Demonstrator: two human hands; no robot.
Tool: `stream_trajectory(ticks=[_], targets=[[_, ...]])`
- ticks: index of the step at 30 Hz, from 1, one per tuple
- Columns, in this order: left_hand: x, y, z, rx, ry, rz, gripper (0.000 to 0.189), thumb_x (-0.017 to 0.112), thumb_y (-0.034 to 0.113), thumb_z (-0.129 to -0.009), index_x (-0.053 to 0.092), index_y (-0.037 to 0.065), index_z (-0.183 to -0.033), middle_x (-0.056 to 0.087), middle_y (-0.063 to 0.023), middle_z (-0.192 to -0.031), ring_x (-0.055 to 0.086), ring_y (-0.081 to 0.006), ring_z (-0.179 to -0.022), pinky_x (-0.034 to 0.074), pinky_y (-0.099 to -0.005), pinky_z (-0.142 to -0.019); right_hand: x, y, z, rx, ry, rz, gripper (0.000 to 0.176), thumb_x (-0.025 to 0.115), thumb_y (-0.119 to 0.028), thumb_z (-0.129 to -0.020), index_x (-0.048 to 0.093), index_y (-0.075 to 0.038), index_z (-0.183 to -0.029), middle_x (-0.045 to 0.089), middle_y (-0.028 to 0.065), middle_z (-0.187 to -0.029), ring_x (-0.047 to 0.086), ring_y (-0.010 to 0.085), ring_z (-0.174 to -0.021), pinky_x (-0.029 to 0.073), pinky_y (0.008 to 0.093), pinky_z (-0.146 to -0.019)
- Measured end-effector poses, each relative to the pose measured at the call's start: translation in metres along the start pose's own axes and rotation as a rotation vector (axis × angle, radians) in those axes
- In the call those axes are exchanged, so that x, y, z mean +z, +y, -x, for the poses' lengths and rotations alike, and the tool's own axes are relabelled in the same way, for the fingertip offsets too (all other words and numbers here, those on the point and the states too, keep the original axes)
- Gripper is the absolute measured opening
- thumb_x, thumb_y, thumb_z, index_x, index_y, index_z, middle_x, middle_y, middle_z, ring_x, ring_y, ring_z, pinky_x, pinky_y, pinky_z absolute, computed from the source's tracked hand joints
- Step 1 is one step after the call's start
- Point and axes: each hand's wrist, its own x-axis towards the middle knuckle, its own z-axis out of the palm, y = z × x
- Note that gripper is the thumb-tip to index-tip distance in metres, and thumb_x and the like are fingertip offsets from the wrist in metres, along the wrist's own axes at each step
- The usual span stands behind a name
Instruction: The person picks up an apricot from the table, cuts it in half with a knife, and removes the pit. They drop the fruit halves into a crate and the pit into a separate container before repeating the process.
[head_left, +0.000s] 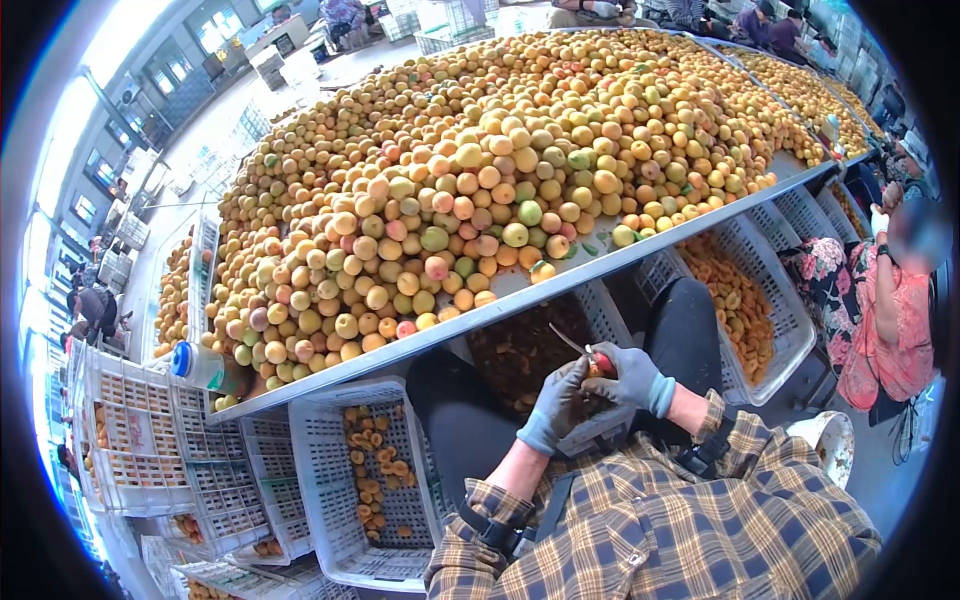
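Note:
Both my hands are gloved in grey-blue and held together over my lap, just below the table edge. My right hand (638,380) is closed around a small knife (567,338). The knife's thin, curved blade points up and left, and something red, apparently its handle, shows at the fingers. My left hand (557,402) has its fingers closed and meets the right at the knife; anything inside it is hidden. Beneath the hands, between my knees, a crate (607,312) holds dark, wet-looking pieces.
A metal-edged table (520,296) carries a large heap of apricots (470,190). At left, a white crate (318,470) holds apricot halves (372,470); another crate (795,335) of halves stands at right. A lidded jar (205,367) sits at the table's left corner. A co-worker (885,320) sits at right.

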Motion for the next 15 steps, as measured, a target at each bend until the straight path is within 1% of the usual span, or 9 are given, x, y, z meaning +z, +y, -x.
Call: stream_trajectory(ticks=[1,4,6,8,10,11,12,13,15], targets=[[-0.002,-0.003,-0.002,0.006,0.006,-0.002,0.038,0.049,0.034,-0.095,0.054,0.003,-0.117,0.061,-0.0072,-0.102,0.061,-0.0172,-0.088,0.052,-0.0332,-0.08,0.0,-0.003,0.0,0.03,-0.001,0.097,0.046,0.073,-0.036,-0.076,0.056,-0.006,-0.108,0.064,0.0202,-0.084,0.063,0.0367,-0.08,0.051,0.0394,-0.069],[-0.005,-0.012,-0.01,-0.024,0.102,0.059,0.036,0.048,0.034,-0.096,0.055,0.004,-0.114,0.062,-0.0054,-0.099,0.061,-0.0159,-0.086,0.052,-0.0341,-0.078,0.008,0.004,0.002,-0.027,0.069,0.066,0.042,0.071,-0.036,-0.078,0.056,-0.007,-0.104,0.064,0.0196,-0.08,0.062,0.0382,-0.077,0.051,0.0414,-0.065],[-0.001,-0.016,-0.012,0.002,0.19,0.133,0.028,0.049,0.035,-0.095,0.059,0.01,-0.1,0.058,0.0035,-0.08,0.051,-0.0052,-0.061,0.045,-0.0188,-0.055,0.014,0.008,0.002,-0.085,0.103,0.053,0.037,0.068,-0.034,-0.08,0.057,-0.007,-0.104,0.063,0.0197,-0.079,0.062,0.0382,-0.074,0.05,0.0415,-0.062],[0.003,-0.017,-0.009,0.028,0.242,0.111,0.027,0.047,0.034,-0.097,0.06,0.01,-0.1,0.058,0.0033,-0.081,0.053,-0.0057,-0.064,0.047,-0.0203,-0.057,0.021,0.009,0.002,-0.112,0.181,0.067,0.032,0.064,-0.032,-0.083,0.057,-0.007,-0.103,0.062,0.0195,-0.076,0.062,0.0381,-0.07,0.05,0.0416,-0.059],[0.002,-0.02,-0.008,0.146,0.312,-0.009,0.028,0.047,0.031,-0.096,0.06,0.007,-0.101,0.062,-0.002,-0.088,0.06,-0.0114,-0.072,0.051,-0.0252,-0.064,0.027,0.007,-0.001,-0.151,0.229,0.078,0.028,0.061,-0.031,-0.085,0.057,-0.008,-0.101,0.061,0.0197,-0.074,0.062,0.0388,-0.068,0.05,0.042,-0.056],[-0.001,-0.023,-0.013,0.233,0.352,-0.09,0.03,0.047,0.033,-0.096,0.061,0.007,-0.099,0.062,-0.0017,-0.086,0.058,-0.0101,-0.069,0.05,-0.025,-0.06,0.03,0.008,-0.003,-0.142,0.247,0.086,0.027,0.061,-0.031,-0.085,0.057,-0.008,-0.1,0.061,0.0197,-0.073,0.061,0.0393,-0.067,0.049,0.0422,-0.055],[-0.004,-0.024,-0.014,0.232,0.362,-0.093,0.03,0.047,0.033,-0.096,0.061,0.007,-0.099,0.062,-0.0017,-0.086,0.058,-0.0101,-0.069,0.05,-0.025,-0.06,0.033,0.007,-0.005,-0.132,0.264,0.093,0.027,0.06,-0.031,-0.085,0.056,-0.008,-0.099,0.06,0.0197,-0.073,0.06,0.0398,-0.066,0.049,0.0423,-0.054],[-0.008,-0.026,-0.015,0.292,0.396,-0.194,0.031,0.046,0.033,-0.097,0.061,0.006,-0.098,0.062,-0.0017,-0.086,0.057,-0.0094,-0.069,0.049,-0.0244,-0.061,0.037,0.006,-0.007,-0.129,0.261,0.084,0.027,0.06,-0.031,-0.085,0.056,-0.008,-0.099,0.06,0.0197,-0.073,0.06,0.0398,-0.066,0.049,0.0423,-0.054],[-0.009,-0.025,-0.013,0.432,0.46,-0.408,0.031,0.045,0.03,-0.097,0.061,0.004,-0.098,0.061,-0.0013,-0.085,0.055,-0.0073,-0.072,0.047,-0.0229,-0.064,0.044,0.003,-0.013,-0.038,0.294,0.032,0.022,0.059,-0.027,-0.087,0.057,-0.006,-0.092,0.059,0.0196,-0.068,0.059,0.0406,-0.065,0.047,0.0431,-0.053]])
